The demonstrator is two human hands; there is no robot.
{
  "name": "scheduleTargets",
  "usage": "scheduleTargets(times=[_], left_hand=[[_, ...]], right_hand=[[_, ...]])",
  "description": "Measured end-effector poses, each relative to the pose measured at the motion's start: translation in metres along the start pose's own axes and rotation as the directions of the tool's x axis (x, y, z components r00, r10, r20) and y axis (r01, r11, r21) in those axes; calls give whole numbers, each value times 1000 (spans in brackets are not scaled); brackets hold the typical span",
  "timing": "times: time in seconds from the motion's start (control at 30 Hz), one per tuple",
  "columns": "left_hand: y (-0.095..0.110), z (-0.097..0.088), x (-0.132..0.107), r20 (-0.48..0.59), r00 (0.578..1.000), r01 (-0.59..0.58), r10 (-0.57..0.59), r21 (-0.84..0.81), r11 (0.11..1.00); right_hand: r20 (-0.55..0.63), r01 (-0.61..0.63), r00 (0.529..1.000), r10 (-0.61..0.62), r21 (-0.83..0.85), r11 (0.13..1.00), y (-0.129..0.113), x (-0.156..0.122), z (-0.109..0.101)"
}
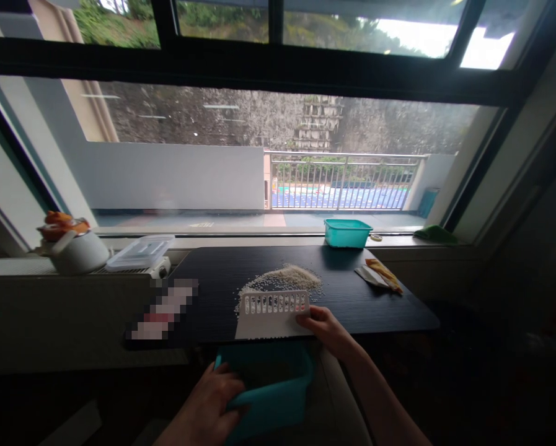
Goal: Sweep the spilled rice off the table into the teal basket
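Note:
My right hand (322,325) grips the right end of a flat white plastic board (271,323) with a row of slots along its far edge. The board leans low over the near side of the black table (352,303). Just beyond it, a spread pile of white rice-like grains (294,278) lies on the tabletop, and some grains show through the slots. My left hand (219,396) is closed over the left rim of a teal plastic bin (278,402), held below the table's near edge. The bin's inside is dark, so its contents cannot be made out.
Another teal bin (347,233) stands at the table's far edge by the window. A yellow-and-white packet (380,275) lies to the right. At left are a clear lid (141,253), a grey-white pot (80,251) and a blurred-out item (166,310). A green cloth (436,235) rests on the sill.

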State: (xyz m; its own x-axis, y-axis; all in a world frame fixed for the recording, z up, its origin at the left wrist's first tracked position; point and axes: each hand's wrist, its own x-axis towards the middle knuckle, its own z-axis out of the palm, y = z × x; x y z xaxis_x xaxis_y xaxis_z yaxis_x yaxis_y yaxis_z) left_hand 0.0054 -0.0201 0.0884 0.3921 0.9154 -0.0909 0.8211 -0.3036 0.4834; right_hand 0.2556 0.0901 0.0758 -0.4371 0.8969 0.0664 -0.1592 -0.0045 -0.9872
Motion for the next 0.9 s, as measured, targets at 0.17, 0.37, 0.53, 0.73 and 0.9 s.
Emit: scheduleTargets(times=[0.17,0.37,0.53,0.73,0.9], left_hand=[[2,0,-1,-1,1000,13,-13,11,1000],[0,0,0,4,1000,-1,1,3,1000],[-2,1,0,-15,1000,-4,4,1,1000],[4,-1,0,9,1000,-10,10,6,1000],[-2,2,0,0,1000,24,-24,-14,1000]], right_hand=[[3,9,1000,-9,-6,1000,-4,-1,-1],[-57,16,998,-18,-38,999,0,4,-4],[5,3,1000,-3,-14,1000,-1,-2,-1],[-33,7,999,-9,-49,999,-7,2,1],[-31,4,1000,-4,-20,1000,0,1,2]])
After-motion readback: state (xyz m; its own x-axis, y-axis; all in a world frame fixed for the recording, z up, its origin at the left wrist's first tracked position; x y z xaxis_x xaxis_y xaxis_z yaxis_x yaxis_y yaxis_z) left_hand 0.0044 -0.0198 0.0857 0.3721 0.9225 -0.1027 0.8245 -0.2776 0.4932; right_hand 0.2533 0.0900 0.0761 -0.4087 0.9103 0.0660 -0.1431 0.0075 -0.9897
